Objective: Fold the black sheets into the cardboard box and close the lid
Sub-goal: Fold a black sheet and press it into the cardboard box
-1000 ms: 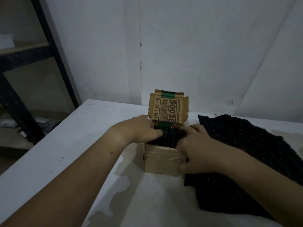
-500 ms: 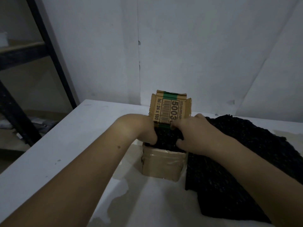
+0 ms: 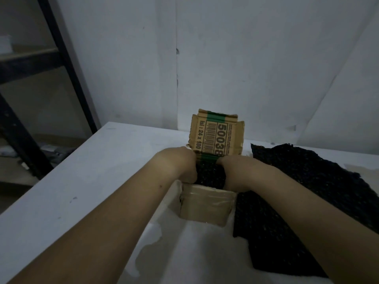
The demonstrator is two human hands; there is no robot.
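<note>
- While the cardboard box (image 3: 207,208) sits mid-table, lid (image 3: 217,136) upright, a speckled black sheet (image 3: 210,175) fills it.
- Left hand (image 3: 176,167) and right hand (image 3: 238,171) curl their fingers down onto that sheet.
- More black sheets (image 3: 307,201) lie just right.

On the table (image 3: 86,181), the cardboard box (image 3: 206,210) sits left of the loose sheets (image 3: 307,201), lid (image 3: 217,136) upright behind.

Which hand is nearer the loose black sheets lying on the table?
Right. The right hand presses into the box right beside the black sheets; the left hand is on the box's far side.
</note>
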